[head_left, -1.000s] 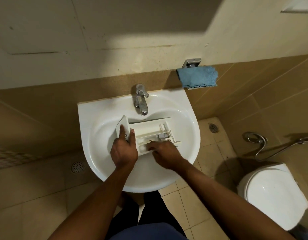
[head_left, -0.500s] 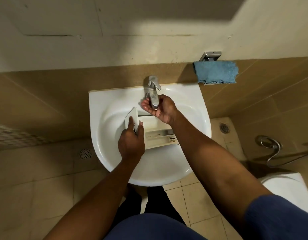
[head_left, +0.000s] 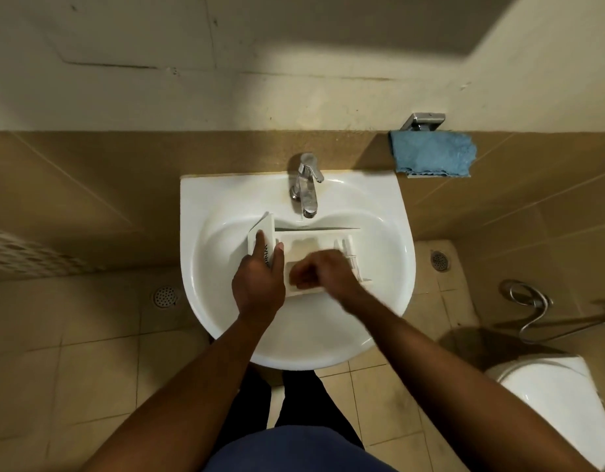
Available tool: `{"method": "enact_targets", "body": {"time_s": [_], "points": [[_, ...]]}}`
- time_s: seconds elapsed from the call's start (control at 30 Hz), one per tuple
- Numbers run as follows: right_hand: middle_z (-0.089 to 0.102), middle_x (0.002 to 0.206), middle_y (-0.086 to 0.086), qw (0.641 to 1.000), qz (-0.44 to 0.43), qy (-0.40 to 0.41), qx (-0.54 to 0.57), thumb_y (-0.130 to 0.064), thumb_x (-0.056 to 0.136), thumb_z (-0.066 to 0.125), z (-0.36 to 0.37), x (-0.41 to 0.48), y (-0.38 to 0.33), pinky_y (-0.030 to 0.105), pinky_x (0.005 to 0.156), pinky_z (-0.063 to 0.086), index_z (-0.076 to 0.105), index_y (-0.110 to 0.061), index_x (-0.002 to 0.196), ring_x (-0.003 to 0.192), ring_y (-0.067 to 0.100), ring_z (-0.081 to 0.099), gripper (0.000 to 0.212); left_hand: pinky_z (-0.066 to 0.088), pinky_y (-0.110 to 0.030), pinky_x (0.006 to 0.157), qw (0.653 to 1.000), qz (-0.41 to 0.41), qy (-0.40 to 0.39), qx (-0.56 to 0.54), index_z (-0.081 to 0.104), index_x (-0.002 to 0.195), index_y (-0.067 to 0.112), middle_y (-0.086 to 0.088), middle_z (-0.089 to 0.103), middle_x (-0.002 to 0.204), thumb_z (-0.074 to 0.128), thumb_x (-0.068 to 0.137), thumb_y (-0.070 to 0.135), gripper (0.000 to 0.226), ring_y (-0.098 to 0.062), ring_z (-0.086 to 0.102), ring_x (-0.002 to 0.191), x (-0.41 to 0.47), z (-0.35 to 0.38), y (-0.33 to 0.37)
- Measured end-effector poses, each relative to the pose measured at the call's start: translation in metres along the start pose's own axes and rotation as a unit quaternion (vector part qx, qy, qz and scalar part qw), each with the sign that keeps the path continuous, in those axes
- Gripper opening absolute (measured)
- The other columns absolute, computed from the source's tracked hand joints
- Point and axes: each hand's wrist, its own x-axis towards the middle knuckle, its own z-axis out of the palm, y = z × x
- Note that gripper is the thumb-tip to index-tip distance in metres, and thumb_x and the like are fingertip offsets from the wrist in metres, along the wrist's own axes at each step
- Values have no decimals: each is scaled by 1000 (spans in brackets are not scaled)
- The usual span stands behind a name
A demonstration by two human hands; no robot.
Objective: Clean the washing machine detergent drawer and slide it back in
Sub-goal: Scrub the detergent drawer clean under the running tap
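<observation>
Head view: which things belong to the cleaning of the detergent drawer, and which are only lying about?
Belong to the job: detergent drawer, left hand gripping its front panel, right hand (blurred) over its compartments, sink, tap.

Lying about: blue cloth on its holder, toilet, spray hose, floor drain.

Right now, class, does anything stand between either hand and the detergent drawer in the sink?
Nothing visible does. Inside the sink, the left hand grips the drawer by its front panel. The blurred right hand lies over its compartments.
</observation>
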Motion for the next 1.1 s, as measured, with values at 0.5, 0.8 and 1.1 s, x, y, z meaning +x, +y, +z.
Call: {"method": "enact_targets", "body": {"time_s": [0.5,0.8,1.1], "points": [[74,80,16,979,-53,85,-177,-18,94,52,-30,24,-21,31,61,53,73,-4,78,67,31,67,30,54,-42,83,1000,-5,-9,5,46,154,27,-14,71,94,35,102,64,65,-35,69,95,2,1,-3],[73,86,24,893,151,-55,421,-16,102,32,-11,92,-70,40,72,64,63,11,99,82,33,75,41,54,-38,79,1000,-7,-4,3,43,155,27,-12,72,94,36,103,62,63,-29,70,91,0,0,-2],[72,85,27,982,115,-26,149,-10,100,37,-49,37,-47,40,67,63,62,8,85,80,42,73,35,51,-33,71,1000,5,5,-4,44,155,24,-12,72,91,37,104,60,63,-28,69,85,0,0,0]]}}
